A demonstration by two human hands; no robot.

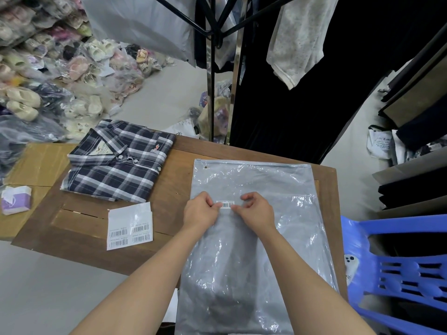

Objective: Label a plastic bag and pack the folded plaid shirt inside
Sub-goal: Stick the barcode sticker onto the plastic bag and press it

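Observation:
A grey translucent zip bag (254,238) lies flat on the wooden table (174,165), its zip edge at the far side. A small white barcode label (225,204) sits on the bag's middle. My left hand (200,210) pinches the label's left end and my right hand (256,210) pinches its right end, fingertips pressed on the bag. The folded navy and white plaid shirt (118,162) rests on the table's far left corner, collar away from me. A white sheet of barcode labels (130,228) lies left of the bag.
A blue plastic chair (396,269) stands at the right. A purple tissue pack (15,199) lies on a brown cardboard box (41,163) at the left. Bagged shoes (48,76) pile up on the floor beyond. A black clothes rack (210,68) with hanging garments stands behind the table.

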